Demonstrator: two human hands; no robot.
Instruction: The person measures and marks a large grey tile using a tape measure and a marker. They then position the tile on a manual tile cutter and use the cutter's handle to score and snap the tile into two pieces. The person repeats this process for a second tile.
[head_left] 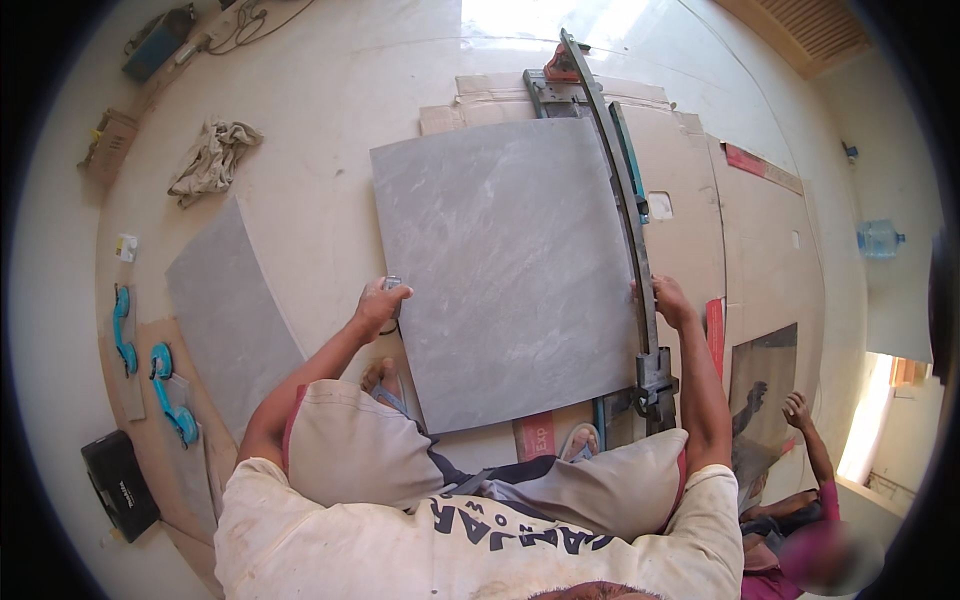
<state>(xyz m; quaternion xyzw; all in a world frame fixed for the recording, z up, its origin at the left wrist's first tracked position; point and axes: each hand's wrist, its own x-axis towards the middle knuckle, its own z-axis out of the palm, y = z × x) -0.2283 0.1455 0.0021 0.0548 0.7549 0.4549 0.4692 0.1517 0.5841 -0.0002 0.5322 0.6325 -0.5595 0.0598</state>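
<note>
A large grey tile (pixel 500 270) lies flat in front of me, its right side under the long rail of a manual tile cutter (pixel 625 200). At the tile's left edge, my left hand (pixel 378 308) is closed round a small grey boxy thing (pixel 393 283) with a dark loop below it; its kind is unclear. My right hand (pixel 670 300) is at the cutter rail by the tile's right edge, fingers curled and partly hidden by the rail. A fingertip shows on the tile side of the rail. What the right hand grips cannot be made out.
Cardboard sheets (pixel 685 235) lie under the cutter. Leftward are another grey tile (pixel 230 290), a crumpled cloth (pixel 215 160), teal suction lifters (pixel 172 395) and a black case (pixel 120 485). A dark glossy tile (pixel 762 385) and another person (pixel 800 530) are at right.
</note>
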